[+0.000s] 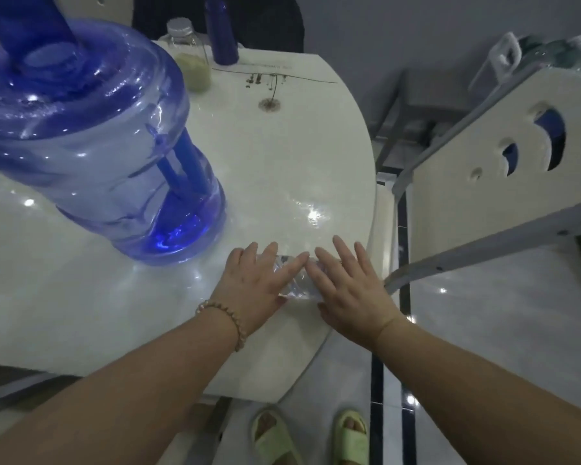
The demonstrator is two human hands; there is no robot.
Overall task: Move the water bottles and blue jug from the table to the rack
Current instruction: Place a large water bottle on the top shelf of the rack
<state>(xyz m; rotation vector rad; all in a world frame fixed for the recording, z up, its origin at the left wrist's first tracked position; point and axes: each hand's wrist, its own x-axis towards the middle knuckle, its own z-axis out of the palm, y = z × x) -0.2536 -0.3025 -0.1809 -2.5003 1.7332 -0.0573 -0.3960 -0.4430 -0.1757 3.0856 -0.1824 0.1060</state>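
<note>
Resting flat on a small clear water bottle (297, 280) are both of the person's hands, seen from above. The left hand (252, 283) covers one end and the right hand (348, 290) the other. The fingers of both lie straight and spread, touching the plastic from above; neither hand is curled round it, so nothing is gripped yet. The bottle lies on its side on the glossy white table (282, 162), near the table's right edge, and only a crumpled-looking strip of it shows between the hands. A bead bracelet (225, 317) circles the left wrist.

To the left of the hands, the large translucent blue jug (98, 146) stands on the table, with a blue pump tube running down inside it. At the table's far side stand a clear bottle (188, 52) with a pale cap and a dark blue bottle (223, 31), close together.

The rack (483, 182) stands to the right of the table, apart from it, showing a white side panel with curved cut-outs and grey bars. Some containers sit on its top, too blurred to name.

The step in hand appears to be taking up this first small bottle. The next move likely calls for closing fingers round its body, lifting it clear of the table edge, and carrying it rightward to a shelf of the rack. The thin plastic may buckle under a hard squeeze.
</note>
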